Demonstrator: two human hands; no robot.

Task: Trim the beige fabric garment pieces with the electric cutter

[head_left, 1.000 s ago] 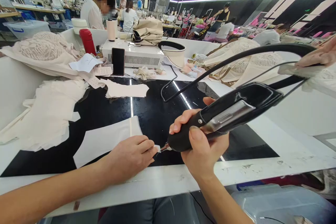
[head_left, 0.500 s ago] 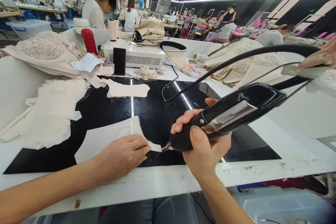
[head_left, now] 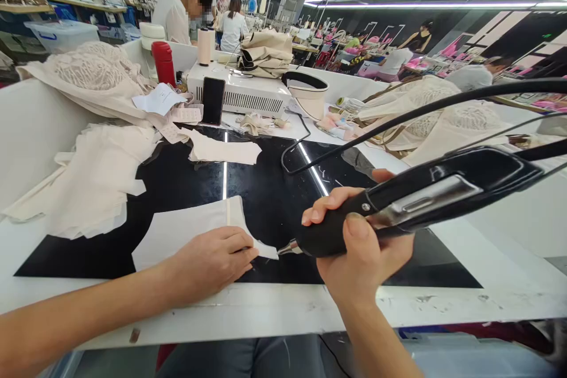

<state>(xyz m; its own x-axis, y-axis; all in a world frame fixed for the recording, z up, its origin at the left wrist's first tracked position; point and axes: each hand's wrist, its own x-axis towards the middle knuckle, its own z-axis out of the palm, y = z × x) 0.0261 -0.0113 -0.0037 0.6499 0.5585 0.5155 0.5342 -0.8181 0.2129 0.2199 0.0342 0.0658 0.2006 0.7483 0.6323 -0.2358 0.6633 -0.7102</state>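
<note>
My left hand (head_left: 224, 260) lies low over a white fabric piece (head_left: 181, 230), its fingers pinched together at the narrow right part. A thin pale strip runs across that piece near its right end. My right hand (head_left: 358, 248) is wrapped round a black corded hand tool (head_left: 416, 195) with a silver lever on its side. The tool's pointed metal tip (head_left: 290, 247) meets or nearly meets the fabric's right end; contact is too fine to tell. Under the fabric lies a glossy black sheet (head_left: 270, 201).
Stacked cream fabric pieces (head_left: 101, 177) lie left, with another cut piece (head_left: 225, 149) farther back. Behind stand a phone (head_left: 213, 100), a red bottle (head_left: 163, 64) and a white vented box (head_left: 252, 94). Lace bras (head_left: 425, 106) lie right. The tool's black cable (head_left: 398, 115) arches across the right side.
The view has shifted slightly, moving the scene rightward. The tool lies a little flatter, its tip still by the fabric's end. Another hand by the cable at upper right is out of view now.
</note>
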